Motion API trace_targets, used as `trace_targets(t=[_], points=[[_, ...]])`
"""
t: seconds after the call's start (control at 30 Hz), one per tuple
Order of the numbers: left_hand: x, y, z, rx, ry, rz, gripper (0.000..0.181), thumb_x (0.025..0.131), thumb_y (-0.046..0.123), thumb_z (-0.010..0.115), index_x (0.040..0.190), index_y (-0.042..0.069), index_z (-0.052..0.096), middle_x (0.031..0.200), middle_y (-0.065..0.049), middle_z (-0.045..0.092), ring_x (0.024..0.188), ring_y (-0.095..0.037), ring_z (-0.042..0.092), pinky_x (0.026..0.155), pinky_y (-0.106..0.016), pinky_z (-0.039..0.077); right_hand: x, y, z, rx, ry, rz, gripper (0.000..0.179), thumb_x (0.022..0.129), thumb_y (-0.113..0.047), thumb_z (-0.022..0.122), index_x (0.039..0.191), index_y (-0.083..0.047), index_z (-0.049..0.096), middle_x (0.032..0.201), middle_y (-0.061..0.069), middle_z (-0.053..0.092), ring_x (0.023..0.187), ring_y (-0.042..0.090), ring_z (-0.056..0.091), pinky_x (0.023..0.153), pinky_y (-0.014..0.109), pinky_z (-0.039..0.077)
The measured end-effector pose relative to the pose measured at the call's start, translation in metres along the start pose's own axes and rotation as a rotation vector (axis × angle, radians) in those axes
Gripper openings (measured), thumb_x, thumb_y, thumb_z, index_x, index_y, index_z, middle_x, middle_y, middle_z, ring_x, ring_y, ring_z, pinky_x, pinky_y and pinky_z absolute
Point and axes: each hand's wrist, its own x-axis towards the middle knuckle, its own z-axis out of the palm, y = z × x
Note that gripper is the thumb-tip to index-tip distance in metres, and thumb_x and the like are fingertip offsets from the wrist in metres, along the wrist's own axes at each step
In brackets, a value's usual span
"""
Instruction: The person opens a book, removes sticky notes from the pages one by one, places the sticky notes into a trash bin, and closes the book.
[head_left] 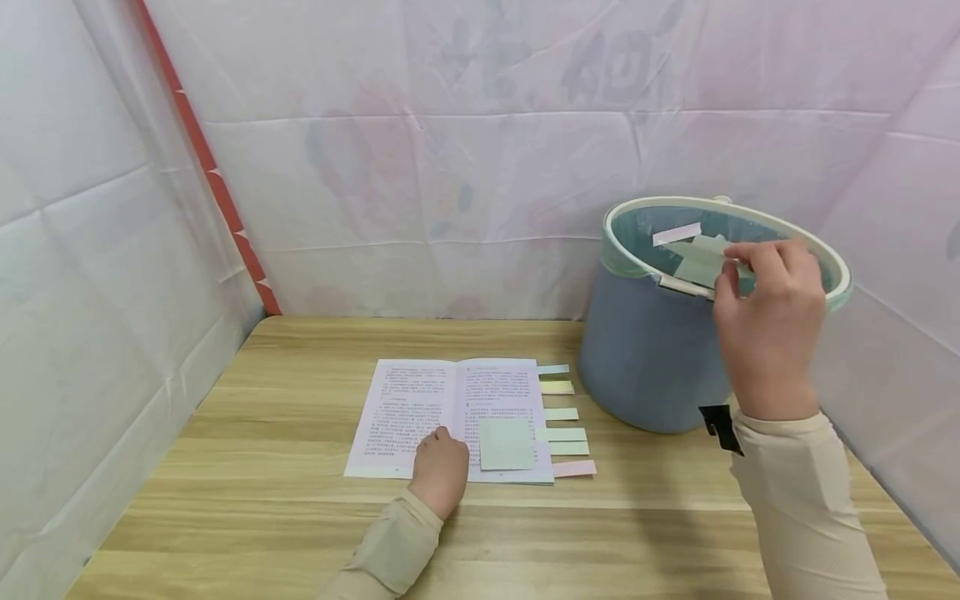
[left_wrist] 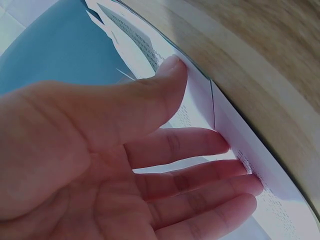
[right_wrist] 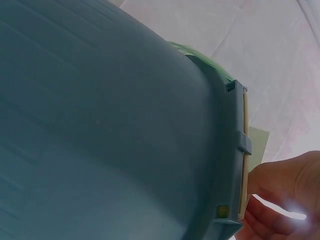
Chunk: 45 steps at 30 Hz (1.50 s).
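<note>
Over the mouth of a blue-grey trash bin, my right hand pinches a pale green sticky note between thumb and fingertips. Part of the note is hidden behind the bin's rim in the right wrist view. An open booklet of printed pages lies on the wooden table. My left hand rests at its lower edge near the fold, fingers extended and apart from the thumb in the left wrist view. A pale green square note is on the right page, beside that hand.
Several coloured tabs, among them a pink strip and a yellow one, stick out from the booklet's right side. A green liner covers the bin's rim; a pink strip shows inside. White sheeting surrounds the table.
</note>
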Motion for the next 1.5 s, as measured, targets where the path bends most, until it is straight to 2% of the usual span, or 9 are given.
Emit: trace_targets(t=[0.33, 0.43, 0.6, 0.7, 0.8, 0.93, 1.17, 1.23, 1.5], points=[[0.0, 0.0, 0.0, 0.002, 0.007, 0.004, 0.011, 0.085, 0.005, 0.068, 0.087, -0.006, 0.071, 0.082, -0.017, 0.059, 0.074, -0.027, 0.062, 0.072, -0.036, 0.056, -0.004, -0.001, 0.0, 0.009, -0.007, 0.002, 0.02, 0.089, 0.007, 0.055, 0.106, 0.01, 0.066, 0.094, 0.031, 0.057, 0.088, 0.048, 0.052, 0.076, 0.055, 0.039], [0.0, 0.0, 0.001, -0.002, 0.008, 0.002, 0.012, 0.085, 0.005, 0.067, 0.087, -0.006, 0.071, 0.082, -0.017, 0.059, 0.074, -0.027, 0.062, 0.072, -0.036, 0.056, -0.009, -0.008, 0.002, 0.028, 0.01, -0.071, 0.018, 0.089, 0.007, 0.057, 0.104, 0.009, 0.066, 0.093, 0.029, 0.059, 0.087, 0.047, 0.053, 0.074, 0.054, 0.042], [0.0, 0.0, 0.001, 0.005, 0.003, 0.005, 0.012, 0.085, 0.006, 0.068, 0.088, -0.006, 0.071, 0.082, -0.017, 0.059, 0.075, -0.027, 0.063, 0.073, -0.035, 0.056, -0.024, -0.025, 0.014, 0.142, -0.007, -0.283, 0.013, 0.085, 0.01, 0.061, 0.097, 0.008, 0.065, 0.087, 0.024, 0.061, 0.083, 0.042, 0.055, 0.074, 0.05, 0.045], [0.0, 0.0, 0.001, 0.007, 0.002, 0.009, 0.012, 0.085, 0.006, 0.069, 0.088, -0.006, 0.071, 0.083, -0.017, 0.06, 0.076, -0.027, 0.063, 0.074, -0.035, 0.056, -0.04, -0.033, 0.025, 0.188, -0.123, -0.411, 0.013, 0.081, 0.012, 0.065, 0.092, 0.006, 0.064, 0.085, 0.019, 0.061, 0.079, 0.037, 0.056, 0.071, 0.046, 0.048], [0.0, -0.001, 0.001, 0.0, 0.001, 0.013, 0.012, 0.085, 0.006, 0.068, 0.088, -0.006, 0.071, 0.084, -0.018, 0.06, 0.077, -0.027, 0.062, 0.074, -0.035, 0.056, -0.058, -0.039, 0.037, 0.195, -0.24, -0.481, 0.015, 0.077, 0.013, 0.068, 0.089, 0.005, 0.064, 0.083, 0.015, 0.061, 0.076, 0.033, 0.057, 0.067, 0.043, 0.051], [-0.001, -0.001, 0.0, -0.001, 0.009, 0.018, 0.011, 0.085, 0.005, 0.068, 0.087, -0.005, 0.071, 0.082, -0.017, 0.06, 0.076, -0.026, 0.062, 0.073, -0.035, 0.056, -0.083, -0.048, 0.051, 0.189, -0.411, -0.491, 0.017, 0.073, 0.013, 0.071, 0.085, 0.003, 0.064, 0.081, 0.01, 0.06, 0.074, 0.027, 0.057, 0.062, 0.038, 0.052], [0.0, -0.002, 0.0, 0.002, 0.022, 0.009, 0.011, 0.084, 0.005, 0.068, 0.085, -0.005, 0.071, 0.081, -0.016, 0.059, 0.074, -0.025, 0.061, 0.072, -0.035, 0.055, -0.131, -0.075, 0.073, 0.149, -0.816, -0.571, 0.017, 0.074, 0.002, 0.078, 0.077, -0.005, 0.063, 0.074, 0.001, 0.054, 0.068, 0.017, 0.054, 0.057, 0.025, 0.049], [0.001, -0.001, 0.0, 0.006, 0.02, 0.009, 0.01, 0.084, 0.005, 0.068, 0.085, -0.004, 0.071, 0.081, -0.015, 0.058, 0.074, -0.025, 0.06, 0.072, -0.034, 0.055, -0.142, -0.081, 0.079, 0.139, -0.877, -0.604, 0.018, 0.074, 0.0, 0.078, 0.075, -0.005, 0.061, 0.072, 0.0, 0.051, 0.065, 0.016, 0.052, 0.057, 0.023, 0.048], [0.002, -0.001, 0.003, 0.024, 0.013, 0.016, 0.009, 0.084, 0.006, 0.069, 0.084, -0.002, 0.071, 0.077, -0.011, 0.057, 0.071, -0.021, 0.058, 0.071, -0.031, 0.055, -0.168, -0.092, 0.09, 0.072, -0.984, -0.672, 0.023, 0.071, -0.008, 0.083, 0.075, -0.009, 0.06, 0.072, -0.002, 0.052, 0.065, 0.015, 0.05, 0.06, 0.024, 0.048]])
